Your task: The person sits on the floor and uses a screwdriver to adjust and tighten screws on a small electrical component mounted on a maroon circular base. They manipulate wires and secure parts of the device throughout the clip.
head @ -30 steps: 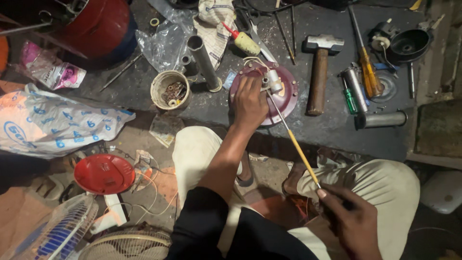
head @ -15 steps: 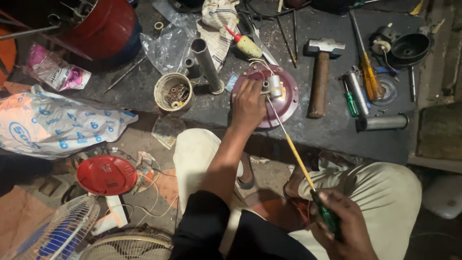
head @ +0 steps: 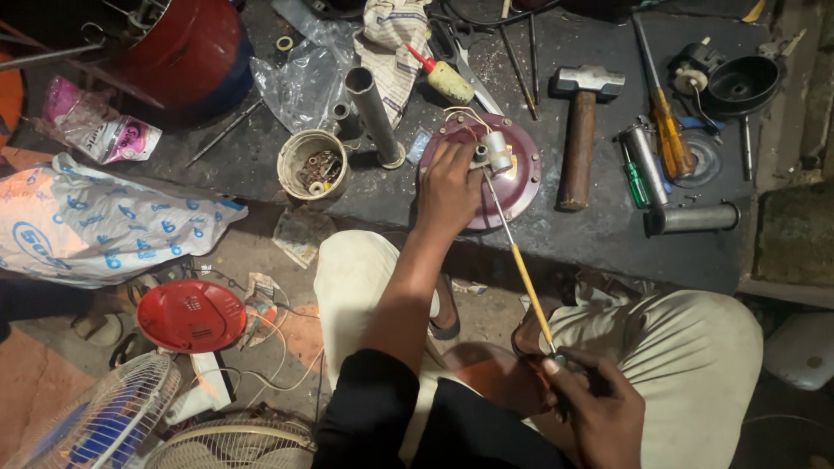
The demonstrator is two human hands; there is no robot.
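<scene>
Workbench (head: 261, 174) bears one hammer (head: 580, 130), two hands (head: 447, 187) working one screwdriver (head: 521, 265).

Two hands work at the table (head: 261, 174): left hand (head: 449, 184), right hand (head: 599, 408). Counted on and around it: one hammer (head: 580, 130), one maroon round cover (head: 512, 178), one cup of screws (head: 314, 165), two fan guards (head: 113, 417), one red disc (head: 191, 314).

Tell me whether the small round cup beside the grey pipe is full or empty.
Partly filled: the small round cup stands upright, open-topped, with small metal parts inside.
</scene>
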